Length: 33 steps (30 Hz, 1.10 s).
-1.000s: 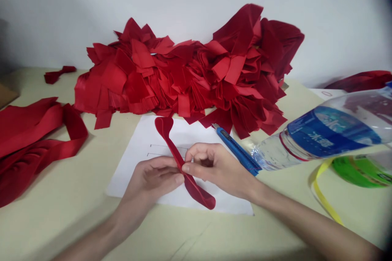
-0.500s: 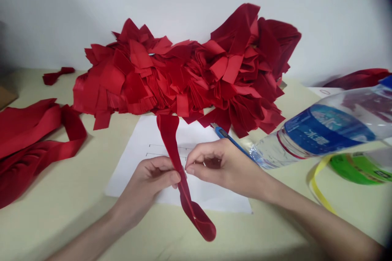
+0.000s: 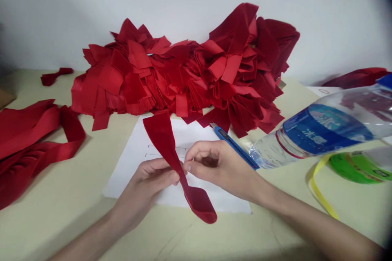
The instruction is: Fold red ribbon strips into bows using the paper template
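Note:
A red velvet-like ribbon (image 3: 163, 136), pinched narrow at its middle, slants across in front of me. Its upper end flares wide and its lower end curls in a loop. My left hand (image 3: 156, 179) is closed on the narrow middle, thumb on top. From the other side my right hand (image 3: 214, 163) pinches at the same spot with thumb and forefinger; exactly what lies between those fingertips is mostly hidden. Beneath both hands lies a white sheet (image 3: 127, 171) with printed lines. Just beyond my right hand rests a blue utility knife (image 3: 234, 144).
A large heap of red ribbon pieces (image 3: 183, 75) stands along the wall. Longer red ribbon (image 3: 43, 130) lies at left, with a small tied piece (image 3: 56, 76) behind it. On the right are a lying water bottle (image 3: 324, 130), a green tape roll (image 3: 352, 167) and a yellow strip (image 3: 320, 189).
The ribbon has turned in my hands: its upper end swung left and shows wider, and its lower loop rose a little. My right fingertips have closed in against its middle.

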Each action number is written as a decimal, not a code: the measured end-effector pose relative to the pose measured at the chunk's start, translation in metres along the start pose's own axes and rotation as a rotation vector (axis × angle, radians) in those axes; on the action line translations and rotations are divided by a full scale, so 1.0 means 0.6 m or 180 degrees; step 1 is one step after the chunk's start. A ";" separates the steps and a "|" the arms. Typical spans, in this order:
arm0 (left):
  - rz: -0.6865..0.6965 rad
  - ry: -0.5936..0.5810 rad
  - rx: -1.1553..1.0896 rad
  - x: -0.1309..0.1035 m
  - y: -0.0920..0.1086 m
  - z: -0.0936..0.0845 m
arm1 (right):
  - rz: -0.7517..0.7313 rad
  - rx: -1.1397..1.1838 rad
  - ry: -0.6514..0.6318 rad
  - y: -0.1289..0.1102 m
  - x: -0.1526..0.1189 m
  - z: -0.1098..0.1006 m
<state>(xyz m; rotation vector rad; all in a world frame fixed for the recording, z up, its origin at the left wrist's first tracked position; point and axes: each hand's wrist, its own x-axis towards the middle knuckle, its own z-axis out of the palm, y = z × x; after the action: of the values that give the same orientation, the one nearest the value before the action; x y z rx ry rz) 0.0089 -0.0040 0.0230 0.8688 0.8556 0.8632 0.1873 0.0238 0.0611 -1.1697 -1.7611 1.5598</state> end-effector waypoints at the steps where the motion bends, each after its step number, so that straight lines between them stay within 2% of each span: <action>1: -0.0004 0.0023 -0.0016 0.000 -0.001 0.000 | 0.0051 0.0077 -0.0001 0.001 0.001 0.001; 8: 0.0069 0.0026 -0.0024 0.003 -0.005 -0.001 | 0.0259 0.0183 -0.0203 0.008 0.003 -0.002; 17: -0.0047 0.0410 -0.0246 0.008 -0.001 0.007 | 0.0293 0.0358 -0.0210 0.011 0.009 0.001; 22: -0.0054 0.0604 -0.0117 0.007 -0.005 0.006 | 0.0161 0.0291 -0.0060 0.009 0.006 0.004; 28: 0.0013 0.0857 0.0367 0.002 -0.004 0.001 | 0.0225 0.0293 -0.0166 0.005 0.010 -0.001; 30: 0.0145 0.0819 0.0548 -0.001 0.000 0.002 | 0.0243 0.0328 -0.0220 0.005 0.011 -0.002; 33: 0.0405 0.0574 0.0783 -0.004 0.006 0.006 | 0.0171 0.0296 -0.0190 0.007 0.011 -0.001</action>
<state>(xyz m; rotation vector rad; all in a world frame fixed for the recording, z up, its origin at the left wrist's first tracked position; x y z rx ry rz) 0.0104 -0.0059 0.0281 1.0805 1.0889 0.9710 0.1858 0.0297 0.0559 -1.1450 -1.6878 1.7055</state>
